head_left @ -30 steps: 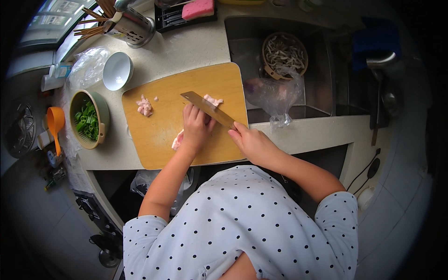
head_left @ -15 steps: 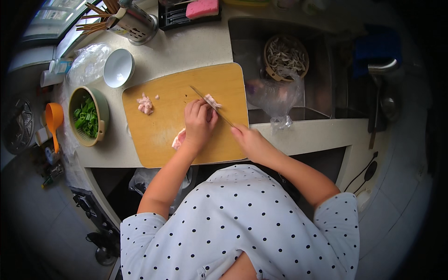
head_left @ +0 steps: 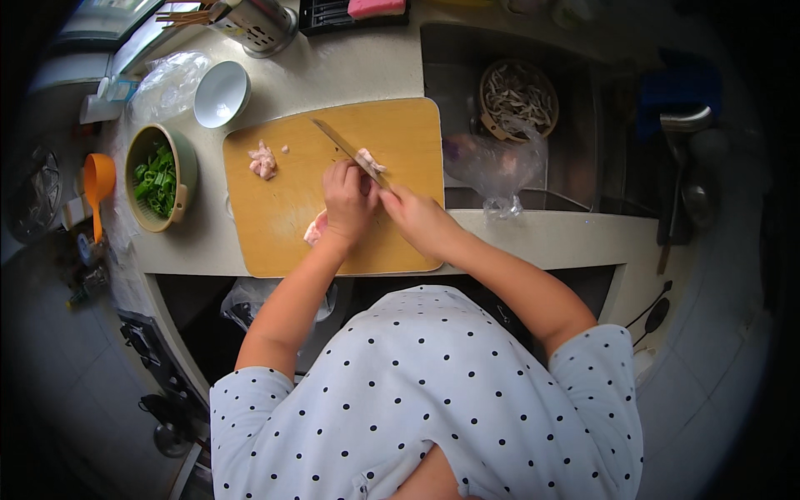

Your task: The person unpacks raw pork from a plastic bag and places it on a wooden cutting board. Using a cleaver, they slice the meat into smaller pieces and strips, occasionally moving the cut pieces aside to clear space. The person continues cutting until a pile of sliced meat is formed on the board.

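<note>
On a yellow cutting board [head_left: 283, 200], my left hand [head_left: 348, 200] is closed with curled fingers over a strip of raw, fatty meat [head_left: 315, 227]. Most of the strip is hidden; one end sticks out beside the wrist. My right hand [head_left: 421, 223] grips the handle of a kitchen knife [head_left: 337, 140]. Its blade slants across the board, close against the left fingertips, with the tip pointing to the far left. Cut slices of meat [head_left: 372, 161] lie along the right side of the blade. A small heap of meat pieces [head_left: 262, 161] sits at the board's left.
Left of the board stand a basket of chopped greens [head_left: 188, 179] and a white bowl [head_left: 222, 94]. An orange ladle [head_left: 99, 177] lies farther left. In the sink [head_left: 454, 62] at right are a bowl of greyish strips [head_left: 521, 96] and a clear plastic bag [head_left: 504, 171]. A chopstick holder [head_left: 262, 29] stands behind.
My right hand has pushed the knife forward and to the left, so the blade reaches farther across the board. The left hand stays nearly in place on the meat. The whole view has shifted slightly.
</note>
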